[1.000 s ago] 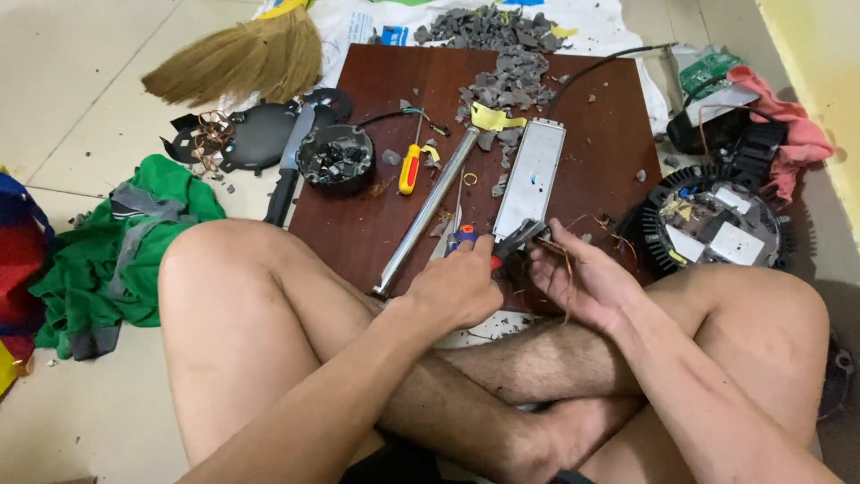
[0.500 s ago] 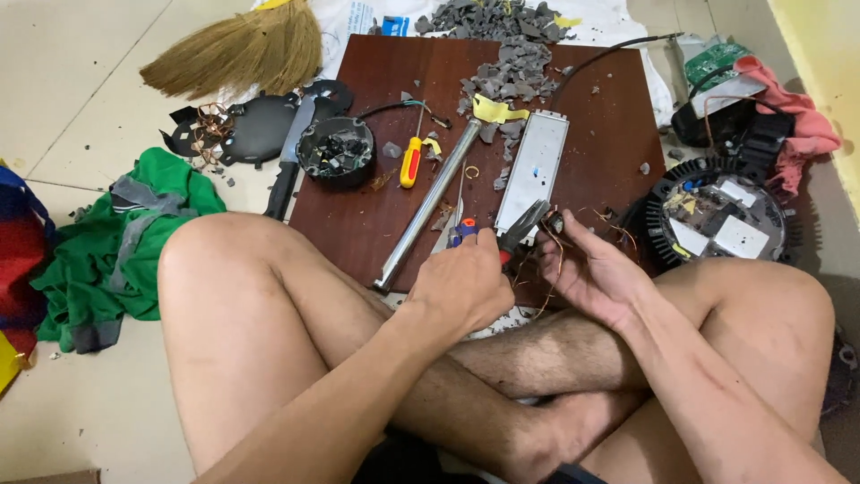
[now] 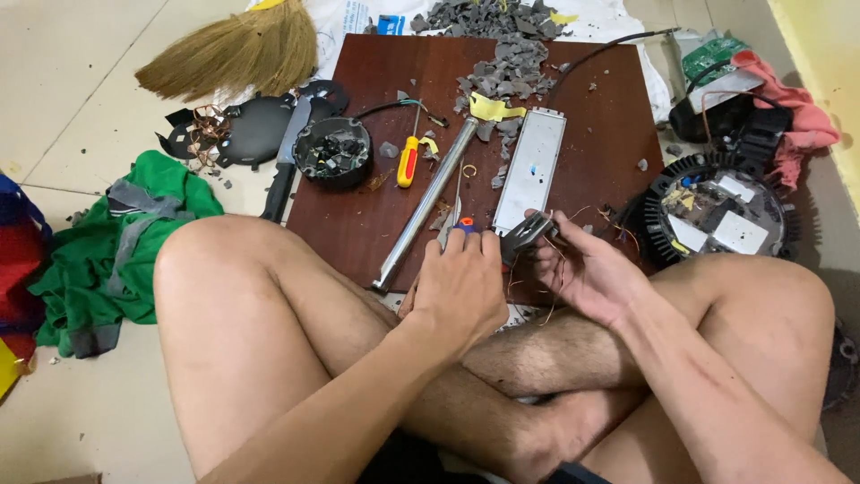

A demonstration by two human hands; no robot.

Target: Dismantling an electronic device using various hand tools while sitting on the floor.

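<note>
Head view, looking down over crossed bare legs: the left hand (image 3: 461, 291) is curled shut around a tool with a red-and-blue handle (image 3: 465, 224), only the handle's tip showing above the knuckles, and the right hand (image 3: 591, 273) has its fingers clamped on a small dark metal part (image 3: 525, 236) trailing thin copper wire (image 3: 618, 229), held just above the near edge of the wooden board (image 3: 609, 152). To my eye the tool is being worked into that part, and doing it well calls for a firm pinch from the right hand, a short steady push kept away from the palm, and the loose wire kept clear of the tip. Just beyond the hands a pale flat metal casing (image 3: 531, 170) lies lengthwise, with a long metal rod (image 3: 428, 202) slanting beside it. Further up the board sit a yellow-and-red screwdriver (image 3: 408, 163), a round black cup of scraps (image 3: 331, 152) and a heap of grey broken pieces (image 3: 511, 63). To the right, off the board, rests a round finned black housing (image 3: 717, 211), with a pink cloth (image 3: 797, 116) behind it. To the left, on the pale tiled floor (image 3: 72, 99), lie a green cloth (image 3: 107, 242), black cut-out plates (image 3: 242, 134) and a straw broom (image 3: 237, 49).
</note>
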